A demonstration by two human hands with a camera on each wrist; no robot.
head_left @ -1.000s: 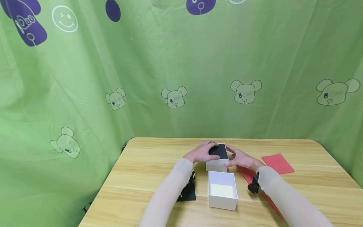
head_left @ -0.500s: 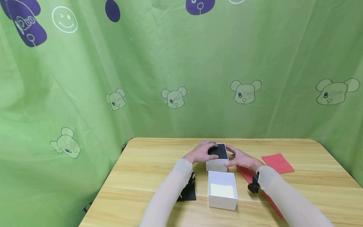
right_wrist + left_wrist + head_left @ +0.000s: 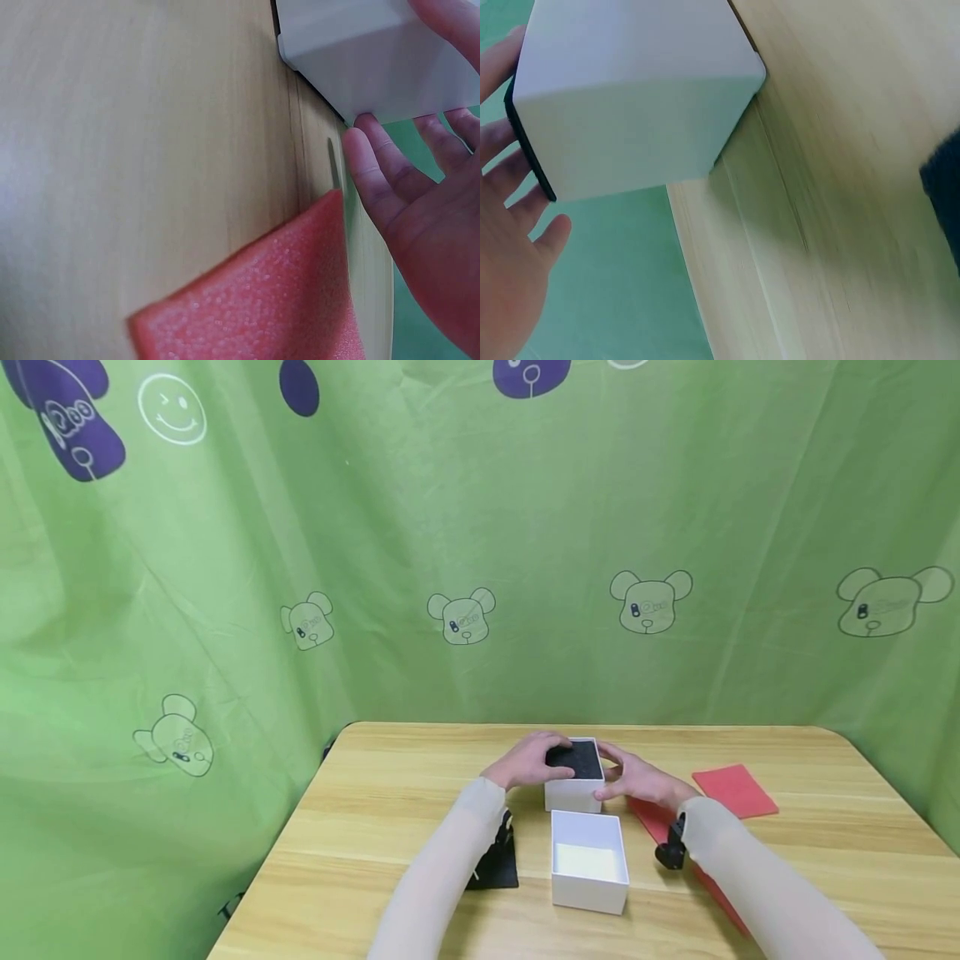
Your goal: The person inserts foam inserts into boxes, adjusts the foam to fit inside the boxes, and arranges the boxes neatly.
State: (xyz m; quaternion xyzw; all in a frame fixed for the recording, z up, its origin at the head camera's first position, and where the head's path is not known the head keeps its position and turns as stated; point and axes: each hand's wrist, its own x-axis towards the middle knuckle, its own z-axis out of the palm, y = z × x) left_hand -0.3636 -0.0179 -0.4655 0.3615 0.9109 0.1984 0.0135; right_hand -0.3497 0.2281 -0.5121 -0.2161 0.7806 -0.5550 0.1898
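Note:
A white box (image 3: pixel 573 797) stands toward the back of the table, with a black foam sheet (image 3: pixel 583 761) at its top. My left hand (image 3: pixel 529 762) rests on the left part of that sheet, fingers and thumb spread. In the left wrist view, the fingers of the left hand (image 3: pixel 510 255) lie along the sheet's dark edge (image 3: pixel 529 156) on the box. From the right side, my right hand (image 3: pixel 639 779) holds the box, thumb at the near corner and fingers behind. The right wrist view shows the right hand (image 3: pixel 427 202) against the box wall (image 3: pixel 375 64).
A second white box (image 3: pixel 590 870), open at the top and pale inside, stands nearer. Red foam sheets lie at the right, one flat (image 3: pixel 735 792) and another (image 3: pixel 720 893) partly under the right forearm. A black sheet (image 3: pixel 497 867) lies beside the left forearm.
My left hand has slid slightly left across the black foam sheet, baring a little more of it. The right hand and both boxes stay where they were.

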